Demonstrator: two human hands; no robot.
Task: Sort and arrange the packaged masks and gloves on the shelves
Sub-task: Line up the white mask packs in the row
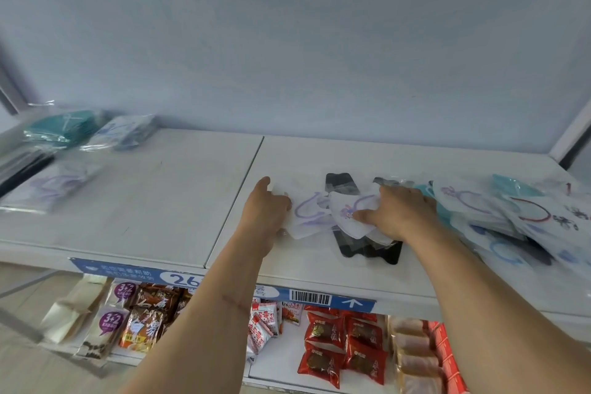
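Our left hand [267,213] grips the left edge of a white packaged mask with purple loops [308,214] on the top shelf [179,201]. Our right hand [399,213] presses its fingers on an overlapping white mask packet [347,216], above black mask packets [367,249]. More mixed packets [511,217] are heaped to the right; teal masks [60,128] sit far left.
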